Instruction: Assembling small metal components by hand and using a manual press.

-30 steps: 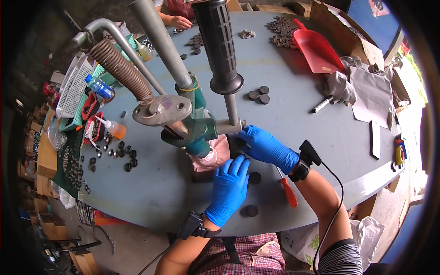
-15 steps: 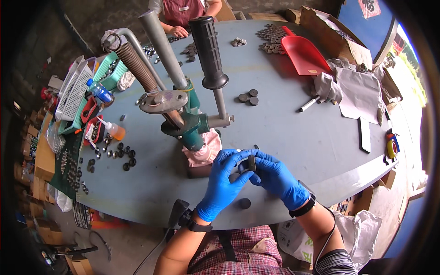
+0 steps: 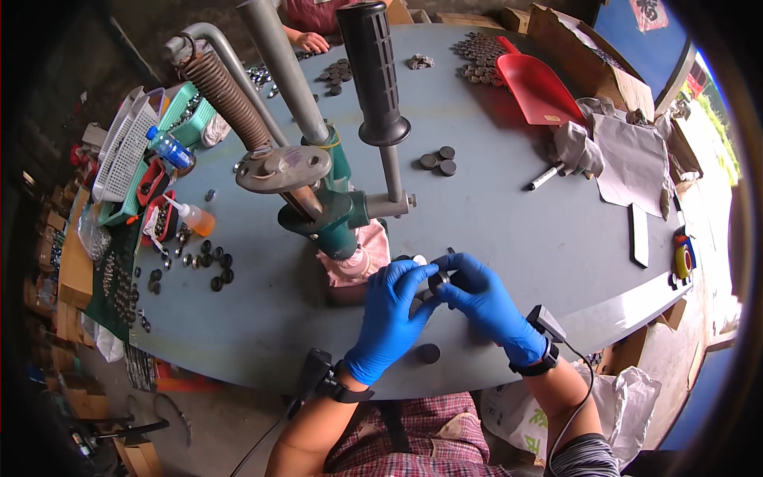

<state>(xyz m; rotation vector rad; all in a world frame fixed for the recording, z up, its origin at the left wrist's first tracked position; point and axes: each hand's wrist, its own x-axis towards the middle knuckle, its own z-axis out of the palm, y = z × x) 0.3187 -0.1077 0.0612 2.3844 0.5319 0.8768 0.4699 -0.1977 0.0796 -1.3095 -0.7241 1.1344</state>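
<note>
In front of the press, my two hands meet in blue gloves. My right hand (image 3: 482,298) pinches a small dark round disc (image 3: 439,280), which is tilted partly edge-on. My left hand (image 3: 391,314) curls in from the other side, its index fingertip and thumb at the disc's near edge. Part of the disc is covered by the fingers. Beneath and between the hands lie more dark discs, mostly hidden. A single black disc (image 3: 428,353) lies on the table close to my left wrist. The green hand press (image 3: 330,219) stands just beyond, a pink cloth (image 3: 358,262) around its base.
The press's black-gripped lever (image 3: 373,75) rises over the grey table. Three discs (image 3: 439,161) lie behind it. On the left are loose rings (image 3: 216,266), an orange-filled bottle (image 3: 196,220) and baskets (image 3: 127,155); on the right, a red scoop (image 3: 540,87). A person's hand (image 3: 311,42) rests at the far edge.
The dark piece between my hands has turned from edge-on to showing more of its round face. My right hand has shifted slightly, its wrist moving right. The whole view has tilted a little.
</note>
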